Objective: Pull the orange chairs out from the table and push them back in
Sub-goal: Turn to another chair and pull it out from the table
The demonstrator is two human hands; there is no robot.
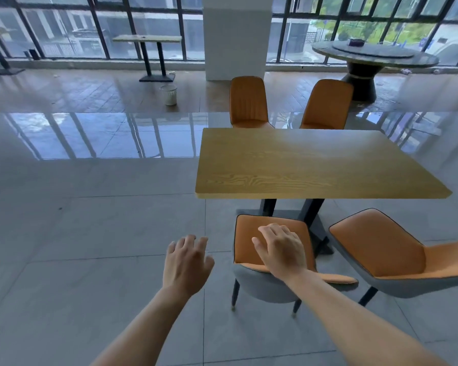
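Grey tiles (90, 273) carry the orange chair (246, 241) facing the table (302, 165) (left hand (187, 262), right hand (282, 249): fingers loose, empty).

Bright daylight from the windows (90, 30) glares off the glossy floor (90, 180); wide-angle bending at edges.

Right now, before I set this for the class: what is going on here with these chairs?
A person reaches both bare hands toward the near left orange chair. The right hand is spread open over it; whether it touches cannot be told. The left hand is open in the air to its left, holding nothing. That chair and the near right chair stand apart from the wooden table. The far left chair and far right chair stand at the opposite edge.
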